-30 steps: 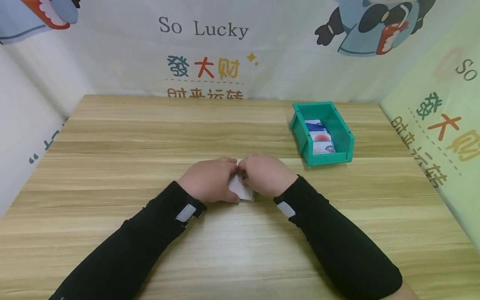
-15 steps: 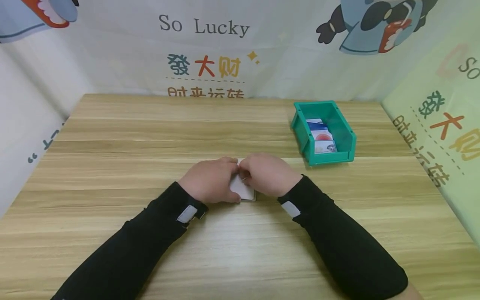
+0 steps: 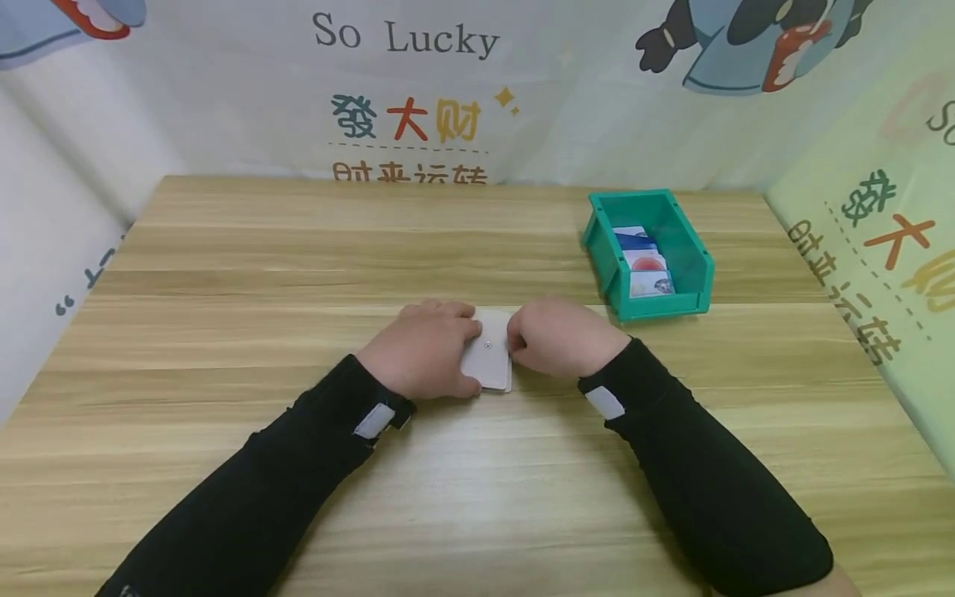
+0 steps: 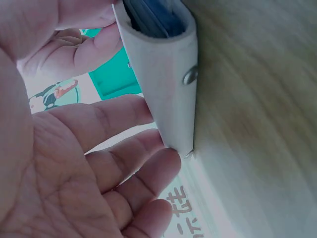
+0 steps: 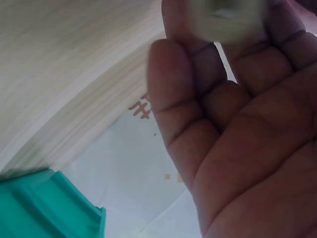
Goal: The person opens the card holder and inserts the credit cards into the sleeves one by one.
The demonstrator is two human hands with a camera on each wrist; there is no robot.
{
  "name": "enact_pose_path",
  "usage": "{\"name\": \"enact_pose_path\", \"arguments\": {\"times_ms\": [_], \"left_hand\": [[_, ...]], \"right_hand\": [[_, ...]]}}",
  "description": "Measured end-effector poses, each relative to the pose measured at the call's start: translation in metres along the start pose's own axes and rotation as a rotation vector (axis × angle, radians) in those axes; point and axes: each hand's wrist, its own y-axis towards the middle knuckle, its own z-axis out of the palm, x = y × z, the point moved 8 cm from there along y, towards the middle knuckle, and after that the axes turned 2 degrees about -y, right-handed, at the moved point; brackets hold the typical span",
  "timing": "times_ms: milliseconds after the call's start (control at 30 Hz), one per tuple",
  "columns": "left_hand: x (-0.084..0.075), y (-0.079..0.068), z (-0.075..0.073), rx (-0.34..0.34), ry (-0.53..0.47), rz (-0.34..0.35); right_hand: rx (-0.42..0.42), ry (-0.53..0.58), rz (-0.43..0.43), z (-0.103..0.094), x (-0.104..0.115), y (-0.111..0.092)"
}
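A white card holder (image 3: pixel 488 356) lies on the table between the two hands. A small metal snap shows on its upper face in the head view, and bluish sleeves (image 4: pixel 153 20) fill it in the left wrist view. My left hand (image 3: pixel 425 348) grips the holder from the left, thumb at its near end and fingers at the far end. My right hand (image 3: pixel 563 336), fingers curled, is at the holder's right edge. In the right wrist view its fingertips pinch a blurred pale flap (image 5: pixel 225 22) with a metal snap; how it joins the holder is hidden.
A green bin (image 3: pixel 697 265) stands at the back right of the wooden table (image 3: pixel 261 265), with several printed cards (image 3: pixel 645 261) inside. Printed white cloth (image 3: pixel 246 91) hangs behind the table and along both sides.
My right hand has moved right, away from my left fingers, uncovering the holder's upper face and its snap. My left hand keeps its grip. The head view has shifted slightly.
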Motion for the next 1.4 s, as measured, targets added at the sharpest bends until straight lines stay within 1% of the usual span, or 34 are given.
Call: {"name": "enact_pose_path", "arguments": {"times_ms": [100, 333, 533, 767, 900, 1033, 1133, 1267, 1400], "left_hand": [[-0.002, -0.001, -0.001, -0.004, 0.01, 0.005], [-0.006, -0.001, -0.004, -0.047, 0.054, 0.015], [-0.004, -0.001, -0.003, -0.037, 0.062, 0.016], [-0.006, -0.003, -0.007, -0.054, 0.055, 0.062], [-0.008, -0.005, -0.009, -0.049, 0.038, 0.067], [-0.008, -0.005, -0.01, -0.055, 0.01, 0.046], [-0.007, -0.005, -0.01, -0.051, -0.017, 0.015], [-0.007, -0.007, -0.01, -0.02, -0.056, -0.026], [-0.007, -0.011, -0.012, 0.015, -0.114, -0.051]], "right_hand": [[-0.005, -0.017, -0.005, -0.001, 0.0, 0.001], [-0.01, -0.03, 0.0, 0.0, 0.001, 0.004], [-0.013, -0.026, -0.003, 0.001, 0.001, 0.005], [-0.021, -0.011, 0.016, 0.0, -0.001, 0.004], [-0.017, 0.008, 0.025, 0.0, -0.002, 0.004], [-0.014, 0.03, 0.051, 0.0, -0.004, 0.003], [-0.018, 0.03, 0.057, -0.001, -0.006, 0.003], [-0.014, 0.009, 0.051, 0.0, -0.006, 0.003], [-0.007, 0.003, 0.054, 0.001, -0.005, 0.004]]}}
